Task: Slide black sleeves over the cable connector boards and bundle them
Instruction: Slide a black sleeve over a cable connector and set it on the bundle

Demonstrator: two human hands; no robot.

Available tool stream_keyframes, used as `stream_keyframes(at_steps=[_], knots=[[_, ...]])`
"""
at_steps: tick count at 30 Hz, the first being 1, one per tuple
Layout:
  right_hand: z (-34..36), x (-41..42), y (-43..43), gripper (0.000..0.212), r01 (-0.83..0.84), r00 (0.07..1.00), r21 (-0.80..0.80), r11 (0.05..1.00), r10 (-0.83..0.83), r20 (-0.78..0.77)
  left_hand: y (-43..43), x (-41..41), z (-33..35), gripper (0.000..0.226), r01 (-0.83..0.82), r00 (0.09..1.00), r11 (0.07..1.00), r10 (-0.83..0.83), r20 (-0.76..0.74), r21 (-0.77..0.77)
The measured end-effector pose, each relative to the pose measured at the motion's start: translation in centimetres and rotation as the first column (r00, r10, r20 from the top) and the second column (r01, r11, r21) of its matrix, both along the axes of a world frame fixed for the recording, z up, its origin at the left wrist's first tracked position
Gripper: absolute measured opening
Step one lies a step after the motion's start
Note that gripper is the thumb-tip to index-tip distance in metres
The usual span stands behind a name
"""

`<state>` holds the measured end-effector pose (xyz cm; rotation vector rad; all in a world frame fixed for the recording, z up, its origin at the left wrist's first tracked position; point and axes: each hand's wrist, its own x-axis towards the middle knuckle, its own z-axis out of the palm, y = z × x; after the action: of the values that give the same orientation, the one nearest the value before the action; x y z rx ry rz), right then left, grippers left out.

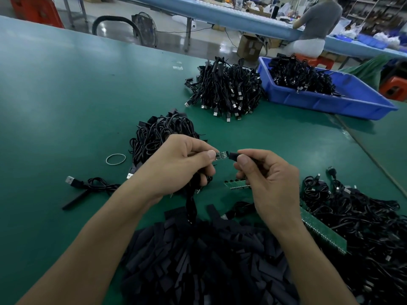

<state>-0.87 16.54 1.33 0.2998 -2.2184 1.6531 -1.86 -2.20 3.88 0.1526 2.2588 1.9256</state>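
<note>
Fingers (pixel 209 154) of the left hand (pixel 180 166) are pinched narrowly on the near end of a small green connector board (pixel 221 155), which is held level above the green table (pixel 66 106). Facing it, a black sleeve (pixel 234 156) is gripped between the thumb and forefinger of the right hand (pixel 264 175), its open mouth just beside the free end of the board; whether the two touch cannot be told. A black cable (pixel 191 208) is seen hanging from under the left hand down toward the table.

Directly below the hands, a large heap of loose black sleeves (pixel 209 260) is spread across the near edge of the table. To its right, a strip of green boards (pixel 323 234) is laid against a tangled mass of black cables (pixel 356 216), and a shorter green strip (pixel 236 185) is visible under the right hand. Behind the left hand a pile of coiled cables (pixel 158 133) is found, with a rubber band (pixel 115 159) lying flat just to its left. Nearer the left, a single coiled cable with a USB plug (pixel 88 184) is placed apart from the rest.

Farther back, a bundled stack of cables with plugs pointing outward (pixel 224 91) is set on the table. Just beside it to the right, a blue plastic bin (pixel 330 100) is placed, and more black cables (pixel 301 75) are heaped in its far end, while its near end is left bare.

Beyond the table, a person in a grey top (pixel 319 20) is seated at a long blue bench (pixel 220 16).
</note>
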Motion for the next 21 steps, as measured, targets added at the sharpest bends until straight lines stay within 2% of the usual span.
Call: stream_keyframes(at_steps=[8,12,21], knots=[[-0.03,0.41,-0.45,0.010,0.038,0.998,0.012,0.999,-0.037,-0.055,0.33,0.16,0.00,0.014,0.006,1.000,1.000,-0.007,0.016,0.028],[-0.27,0.47,-0.60,0.017,0.052,0.996,0.061,0.997,-0.047,-0.082,0.19,-0.02,-0.14,0.014,0.009,1.000,0.999,-0.010,0.017,0.033],[0.54,-0.25,0.33,0.019,-0.122,0.992,0.061,0.991,0.124,-0.031,-0.16,-0.22,-0.22,0.019,0.092,0.993,0.993,-0.097,0.070,0.068]])
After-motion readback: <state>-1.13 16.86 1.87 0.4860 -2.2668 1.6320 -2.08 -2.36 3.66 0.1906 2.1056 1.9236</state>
